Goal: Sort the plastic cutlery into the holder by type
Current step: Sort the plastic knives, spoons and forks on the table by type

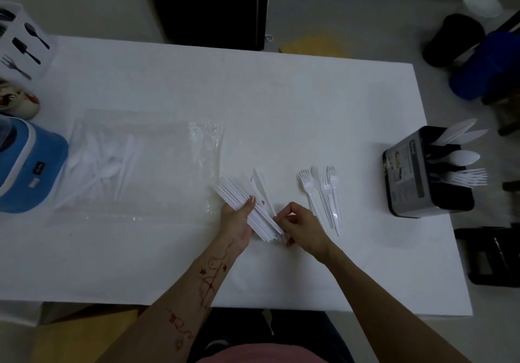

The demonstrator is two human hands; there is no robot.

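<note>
1. White table (pixel 168 264) fills the view – grey floor beyond, dark panel at the far edge.
2. Left hand (pixel 236 222) grips a bundle of white knives (pixel 247 210), thumb over the top; right hand (pixel 302 229) pinches the bundle's near end w/ fingertips.
3. Loose forks (pixel 323 199) lie just right of the hands.
4. Clear bag (pixel 140 163) at left, w/ more cutlery inside.
5. Black holder (pixel 422 177) at the right edge – knives, spoon, forks in separate compartments.
6. White box w/ cutlery icons (pixel 24 44) at the far left corner.

White cutlery (pixel 247 210), black holder (pixel 427 177), white table (pixel 253 104), blue container (pixel 28 165).
</note>
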